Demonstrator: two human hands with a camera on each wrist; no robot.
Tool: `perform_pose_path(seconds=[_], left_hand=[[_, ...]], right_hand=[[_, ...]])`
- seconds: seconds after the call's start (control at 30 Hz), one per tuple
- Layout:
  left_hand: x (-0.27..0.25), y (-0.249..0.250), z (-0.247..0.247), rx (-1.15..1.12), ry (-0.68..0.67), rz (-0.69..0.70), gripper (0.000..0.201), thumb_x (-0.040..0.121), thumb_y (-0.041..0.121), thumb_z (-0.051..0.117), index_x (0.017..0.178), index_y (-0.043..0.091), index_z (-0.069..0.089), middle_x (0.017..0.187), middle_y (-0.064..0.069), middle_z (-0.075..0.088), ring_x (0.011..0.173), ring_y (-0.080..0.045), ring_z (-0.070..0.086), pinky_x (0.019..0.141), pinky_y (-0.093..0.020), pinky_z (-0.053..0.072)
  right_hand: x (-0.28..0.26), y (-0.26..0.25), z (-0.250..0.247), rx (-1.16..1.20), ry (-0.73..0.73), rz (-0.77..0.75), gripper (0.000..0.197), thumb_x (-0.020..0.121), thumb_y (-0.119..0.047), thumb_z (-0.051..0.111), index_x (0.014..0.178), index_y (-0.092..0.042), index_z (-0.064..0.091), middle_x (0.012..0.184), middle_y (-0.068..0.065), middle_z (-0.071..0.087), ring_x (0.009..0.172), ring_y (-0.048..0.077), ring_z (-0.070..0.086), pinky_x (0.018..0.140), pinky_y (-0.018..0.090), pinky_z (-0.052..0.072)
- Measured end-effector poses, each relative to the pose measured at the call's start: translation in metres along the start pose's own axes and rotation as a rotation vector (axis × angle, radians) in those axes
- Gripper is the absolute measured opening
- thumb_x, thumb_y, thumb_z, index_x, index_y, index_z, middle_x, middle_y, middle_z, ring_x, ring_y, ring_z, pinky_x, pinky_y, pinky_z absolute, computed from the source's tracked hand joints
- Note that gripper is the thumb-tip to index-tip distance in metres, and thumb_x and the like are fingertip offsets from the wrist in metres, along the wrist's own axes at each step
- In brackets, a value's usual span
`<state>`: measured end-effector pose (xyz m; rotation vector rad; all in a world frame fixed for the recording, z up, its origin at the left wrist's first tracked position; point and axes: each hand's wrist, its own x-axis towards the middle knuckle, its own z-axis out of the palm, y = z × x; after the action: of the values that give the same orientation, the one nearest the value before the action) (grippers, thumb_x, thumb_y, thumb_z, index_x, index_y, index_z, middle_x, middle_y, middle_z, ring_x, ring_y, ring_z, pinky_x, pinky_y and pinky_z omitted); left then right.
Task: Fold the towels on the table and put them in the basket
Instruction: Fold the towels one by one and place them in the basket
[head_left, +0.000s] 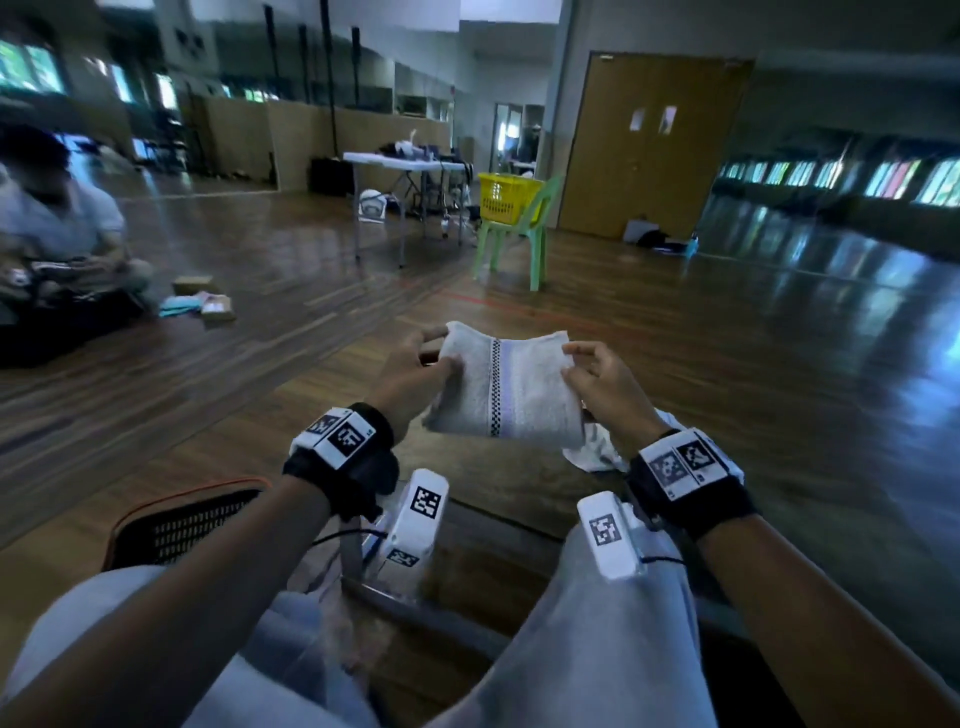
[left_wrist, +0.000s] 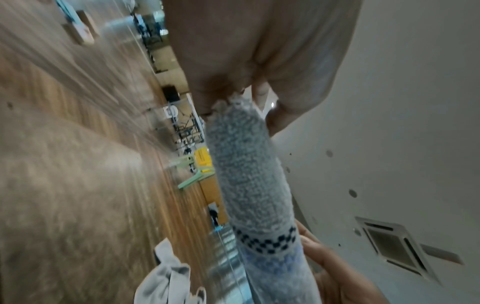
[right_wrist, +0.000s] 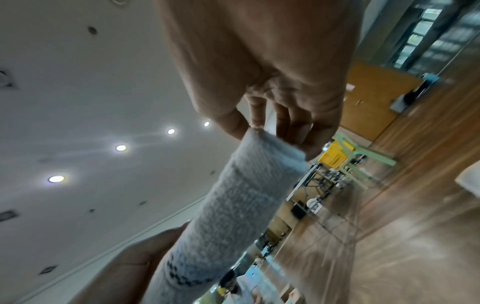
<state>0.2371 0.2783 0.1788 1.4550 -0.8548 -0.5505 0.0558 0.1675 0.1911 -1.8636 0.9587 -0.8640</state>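
Observation:
A folded grey towel (head_left: 511, 387) with a checkered black band and a pale purple stripe hangs in the air above the wooden table (head_left: 467, 478). My left hand (head_left: 423, 371) pinches its left edge, thumb on top. My right hand (head_left: 597, 371) pinches its right edge. In the left wrist view the towel (left_wrist: 249, 174) runs away from my left hand (left_wrist: 233, 90) toward the other hand. The right wrist view shows the towel (right_wrist: 233, 197) pinched by my right hand (right_wrist: 259, 121). A dark mesh basket (head_left: 182, 525) with an orange rim stands low on the left beside my knee.
A crumpled white towel (head_left: 597, 447) lies on the table under my right wrist. A person (head_left: 57, 244) sits on the floor at far left. Farther off are a white folding table (head_left: 405, 161) and a green chair (head_left: 519, 228) bearing a yellow basket (head_left: 506, 195).

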Motion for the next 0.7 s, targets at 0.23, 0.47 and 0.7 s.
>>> perform_pose_path(seconds=[0.23,0.47,0.7], left_hand=[[-0.038,0.018,-0.088,0.062,0.207,0.015,0.029,0.091,0.011,0.057,0.119,0.017,0.052,0.095,-0.001,0.063,0.085,-0.013,0.058,0.064,-0.025,0.046],[-0.076,0.015,-0.185,0.115,0.492,-0.046,0.035,0.090,0.010,0.056,0.124,0.016,0.052,0.111,-0.013,0.062,0.097,-0.024,0.059,0.078,-0.035,0.050],[-0.097,-0.022,-0.258,0.130,0.718,-0.094,0.032,0.090,0.005,0.056,0.121,0.013,0.051,0.109,-0.011,0.059,0.097,-0.023,0.057,0.080,-0.035,0.051]], right_hand=[[0.002,-0.054,0.069,0.115,-0.272,-0.083,0.025,0.091,-0.006,0.044,0.112,-0.019,0.050,0.090,0.009,0.056,0.077,0.022,0.056,0.062,0.036,0.051],[-0.003,-0.097,0.171,0.194,-0.583,-0.149,0.025,0.093,-0.006,0.042,0.113,-0.019,0.046,0.098,0.008,0.054,0.086,0.024,0.054,0.068,0.037,0.049],[-0.009,-0.105,0.282,0.211,-0.759,-0.153,0.026,0.092,-0.003,0.042,0.111,-0.020,0.048,0.087,0.007,0.054,0.078,0.023,0.054,0.072,0.039,0.047]])
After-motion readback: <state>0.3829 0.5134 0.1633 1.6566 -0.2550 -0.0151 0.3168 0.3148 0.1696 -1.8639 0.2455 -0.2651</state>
